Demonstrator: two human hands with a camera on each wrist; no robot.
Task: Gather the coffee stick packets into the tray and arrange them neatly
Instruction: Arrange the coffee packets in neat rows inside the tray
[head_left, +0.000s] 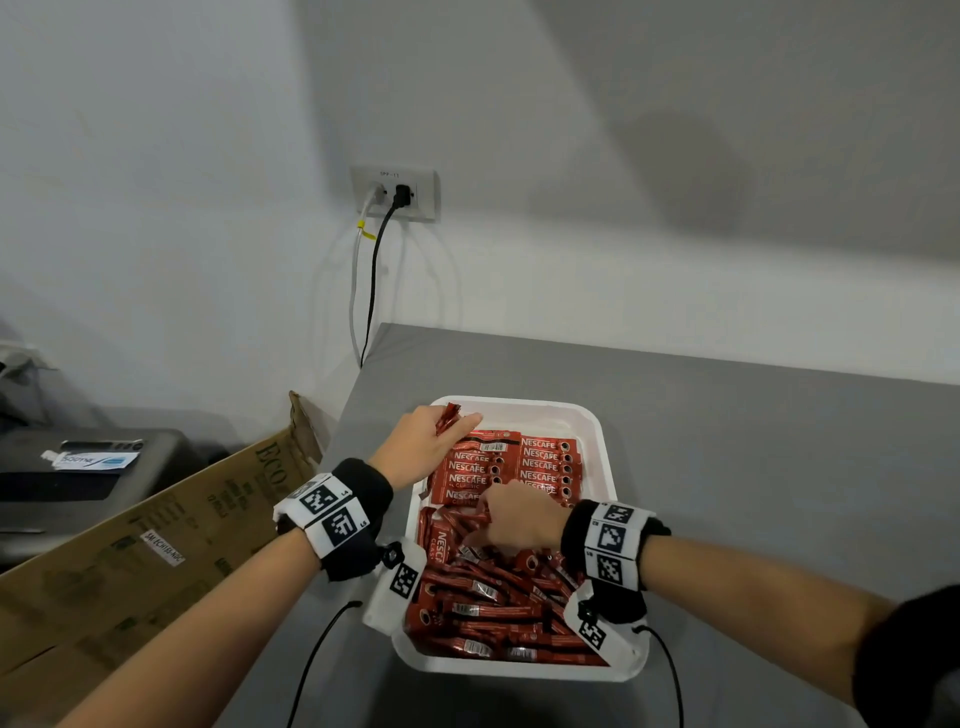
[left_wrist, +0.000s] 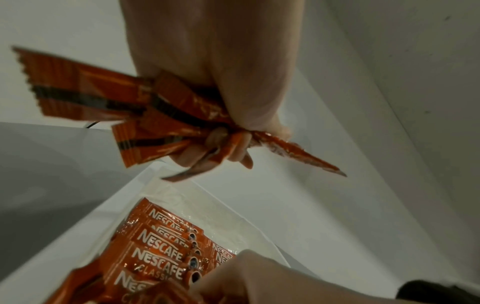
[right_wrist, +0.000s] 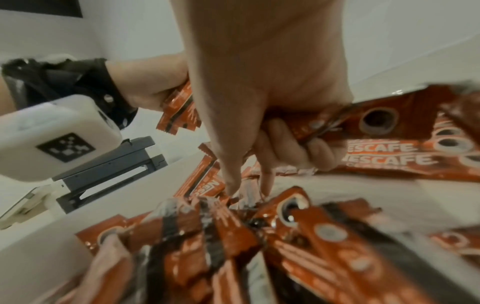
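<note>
Left hand (head_left: 422, 446) clutching a bunch of coffee packets (left_wrist: 135, 107) over the white tray (head_left: 597, 431), right hand (head_left: 522, 514) pinching a packet (right_wrist: 337, 121) from the loose heap (head_left: 498, 608), grey worktop (head_left: 753, 415)

- The right hand (head_left: 519, 514) is covering part of the packets (head_left: 498, 608) in the tray (head_left: 597, 441), at lower centre of the head view.
- The wrist cameras are hiding the tray's near corners.
- The bundle (left_wrist: 145, 107) in the left hand (left_wrist: 221, 82) is blurring, its print unreadable.
- In the right wrist view, the loose packets (right_wrist: 233, 257) along the bottom edge are smearing and running out of frame.
- The box (head_left: 130, 545) is getting cut off at the left edge of the head view.
</note>
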